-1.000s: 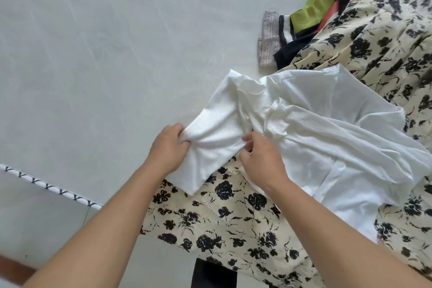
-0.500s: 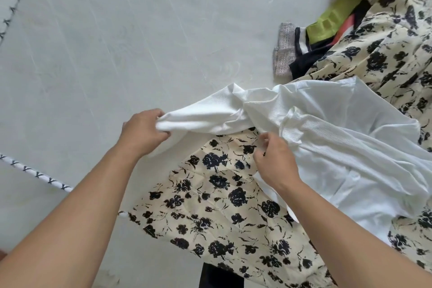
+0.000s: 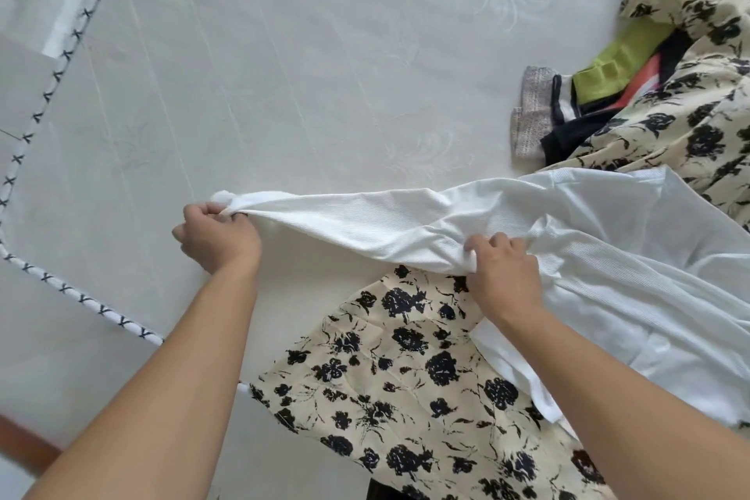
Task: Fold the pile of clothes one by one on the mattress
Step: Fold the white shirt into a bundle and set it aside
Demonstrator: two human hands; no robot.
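Observation:
A white ribbed garment (image 3: pixel 588 256) lies across the right half of the white mattress (image 3: pixel 304 73). My left hand (image 3: pixel 217 237) grips the end of its sleeve, stretched out to the left and lifted slightly off the mattress. My right hand (image 3: pixel 503 276) pinches the same sleeve near the shoulder. Under the garment spreads a cream cloth with black flowers (image 3: pixel 406 378), which reaches the near edge and continues behind at the upper right.
More clothes sit in a pile at the right: a grey tweed piece (image 3: pixel 531 114), a lime green one (image 3: pixel 613 69), and black, white and coral fabric (image 3: pixel 584 106). The mattress piping (image 3: pixel 81 296) marks the left corner. A brown floor strip (image 3: pixel 24 447) shows at the bottom left.
My left hand has pulled the white sleeve out to the left, so it is now stretched straight. My right hand has stayed near the shoulder. The camera view has shifted left.

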